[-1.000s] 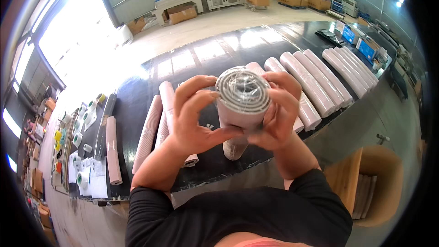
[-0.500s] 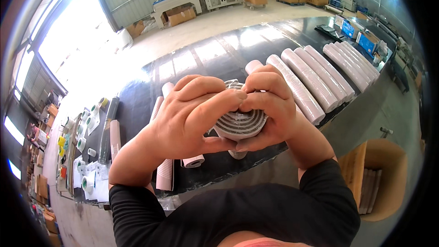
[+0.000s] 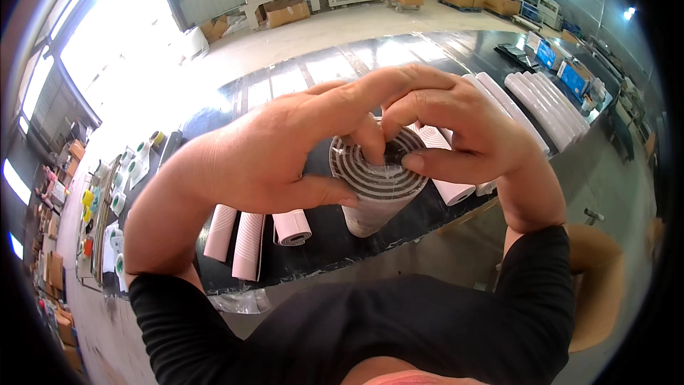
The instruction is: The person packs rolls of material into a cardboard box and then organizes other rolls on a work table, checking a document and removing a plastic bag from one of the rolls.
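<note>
A pink rolled mat [image 3: 376, 207] stands on end on the black table, its grey-and-white spiral end facing up at me. Clear plastic film [image 3: 388, 169] covers that end and gathers toward the middle. My left hand [image 3: 281, 146] curves around the roll, thumb against its side and fingertips pressing the film near the core. From the right, my right hand [image 3: 467, 125] pinches at the film by the centre, its thumb on the spiral end. Behind the fingers, part of the roll's far rim is hidden.
More pink rolled mats [image 3: 249, 242] lie left of the upright roll, and several wrapped rolls [image 3: 545, 110] lie at the right. The black table [image 3: 335, 253] ends just before my body. A cardboard box [image 3: 598, 299] stands at lower right; tape rolls [image 3: 117, 203] sit at far left.
Both hands have spread further apart and show more of the spiral end. My right thumb now lies on top at the core, and my left fingers reach down into the middle.
</note>
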Demonstrator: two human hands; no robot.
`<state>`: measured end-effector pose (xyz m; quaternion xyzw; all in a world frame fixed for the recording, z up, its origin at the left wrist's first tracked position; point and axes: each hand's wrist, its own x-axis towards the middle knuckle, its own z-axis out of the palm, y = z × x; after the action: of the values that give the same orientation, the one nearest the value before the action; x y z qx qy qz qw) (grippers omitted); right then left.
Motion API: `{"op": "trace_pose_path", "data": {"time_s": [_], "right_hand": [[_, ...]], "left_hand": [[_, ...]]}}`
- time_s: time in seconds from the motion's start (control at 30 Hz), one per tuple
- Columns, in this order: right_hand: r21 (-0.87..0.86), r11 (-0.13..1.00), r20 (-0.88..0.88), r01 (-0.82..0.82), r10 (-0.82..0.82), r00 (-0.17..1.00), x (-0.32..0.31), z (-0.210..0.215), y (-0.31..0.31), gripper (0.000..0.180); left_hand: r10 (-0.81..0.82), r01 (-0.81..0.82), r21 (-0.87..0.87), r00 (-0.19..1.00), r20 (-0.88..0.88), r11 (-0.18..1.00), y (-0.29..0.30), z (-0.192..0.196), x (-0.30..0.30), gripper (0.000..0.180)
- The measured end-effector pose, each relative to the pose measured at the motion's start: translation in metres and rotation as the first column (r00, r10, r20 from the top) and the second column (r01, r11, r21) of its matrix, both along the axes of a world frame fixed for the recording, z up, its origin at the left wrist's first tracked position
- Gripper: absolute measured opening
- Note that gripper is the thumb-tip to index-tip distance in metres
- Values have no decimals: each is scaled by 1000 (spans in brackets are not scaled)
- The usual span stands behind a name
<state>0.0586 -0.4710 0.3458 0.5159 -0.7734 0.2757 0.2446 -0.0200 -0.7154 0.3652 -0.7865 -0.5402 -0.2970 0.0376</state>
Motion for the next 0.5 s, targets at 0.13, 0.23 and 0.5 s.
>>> {"op": "trace_pose_path", "data": {"time_s": [0.13, 0.23, 0.5], "right_hand": [[33, 998, 22, -55, 54, 998, -4, -2, -4, 27], [-29, 989, 113, -147, 149, 982, -3, -6, -7, 31], [-38, 998, 154, -46, 51, 987, 4, -10, -10, 36]], "left_hand": [[133, -156, -119, 974, -183, 981, -2, 22, 26, 97], [259, -284, -260, 958, -125, 923, -1, 28, 38, 84], [257, -291, -115, 935, -243, 950, -7, 23, 40, 36]]}}
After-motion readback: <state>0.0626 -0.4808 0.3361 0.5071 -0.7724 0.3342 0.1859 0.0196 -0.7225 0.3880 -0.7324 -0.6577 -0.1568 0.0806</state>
